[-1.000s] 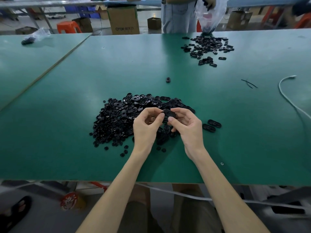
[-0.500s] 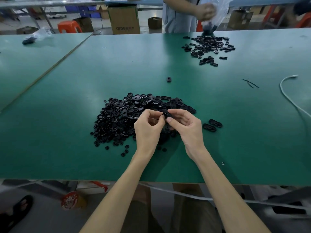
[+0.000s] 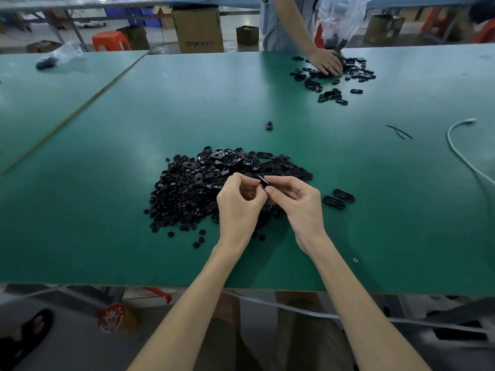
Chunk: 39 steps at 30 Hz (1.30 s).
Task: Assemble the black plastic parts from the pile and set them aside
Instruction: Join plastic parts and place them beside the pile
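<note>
A pile of black plastic parts (image 3: 203, 183), small round pieces and longer oval ones, lies on the green table (image 3: 107, 210) in front of me. Just above its near right side, my left hand (image 3: 239, 203) and my right hand (image 3: 297, 203) meet fingertip to fingertip, pinching one small black part (image 3: 263, 180) between them. It is seen edge-on and mostly hidden by my fingers. Two oval black parts (image 3: 338, 198) lie side by side on the table to the right of my hands, apart from the pile.
Across the table another person's hand (image 3: 325, 62) rests on a second heap of black parts (image 3: 334, 81), under a clear plastic bag (image 3: 340, 20). A single black piece (image 3: 269, 125) lies mid-table. A white cable (image 3: 460, 153) and thin black strands (image 3: 399, 131) are at the right.
My hands have drawn closer and turned the black part from flat to edge-on between the fingertips. The person opposite has lowered a hand from the bag onto the far heap.
</note>
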Each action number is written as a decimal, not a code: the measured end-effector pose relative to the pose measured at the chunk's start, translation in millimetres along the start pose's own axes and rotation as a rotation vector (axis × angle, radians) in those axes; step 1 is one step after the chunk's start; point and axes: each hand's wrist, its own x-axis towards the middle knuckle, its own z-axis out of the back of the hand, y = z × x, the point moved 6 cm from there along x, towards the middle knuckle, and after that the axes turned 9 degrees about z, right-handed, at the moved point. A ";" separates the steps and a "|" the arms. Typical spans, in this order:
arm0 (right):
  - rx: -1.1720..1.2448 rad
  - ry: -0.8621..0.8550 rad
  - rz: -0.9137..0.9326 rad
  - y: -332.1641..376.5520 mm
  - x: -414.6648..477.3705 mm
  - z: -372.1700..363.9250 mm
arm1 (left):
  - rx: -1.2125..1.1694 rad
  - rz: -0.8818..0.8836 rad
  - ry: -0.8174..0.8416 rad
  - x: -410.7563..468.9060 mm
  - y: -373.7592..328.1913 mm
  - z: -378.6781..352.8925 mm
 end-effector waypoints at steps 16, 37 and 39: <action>-0.019 -0.030 -0.021 1.7 -0.1 2.0 | -0.113 0.052 0.084 1.5 0.1 1.5; -0.068 -0.050 0.010 3.0 0.1 3.5 | -0.218 0.095 0.253 5.8 9.0 -6.0; -0.063 -0.052 0.010 3.0 0.2 4.0 | -0.214 0.101 0.267 5.2 8.7 -7.6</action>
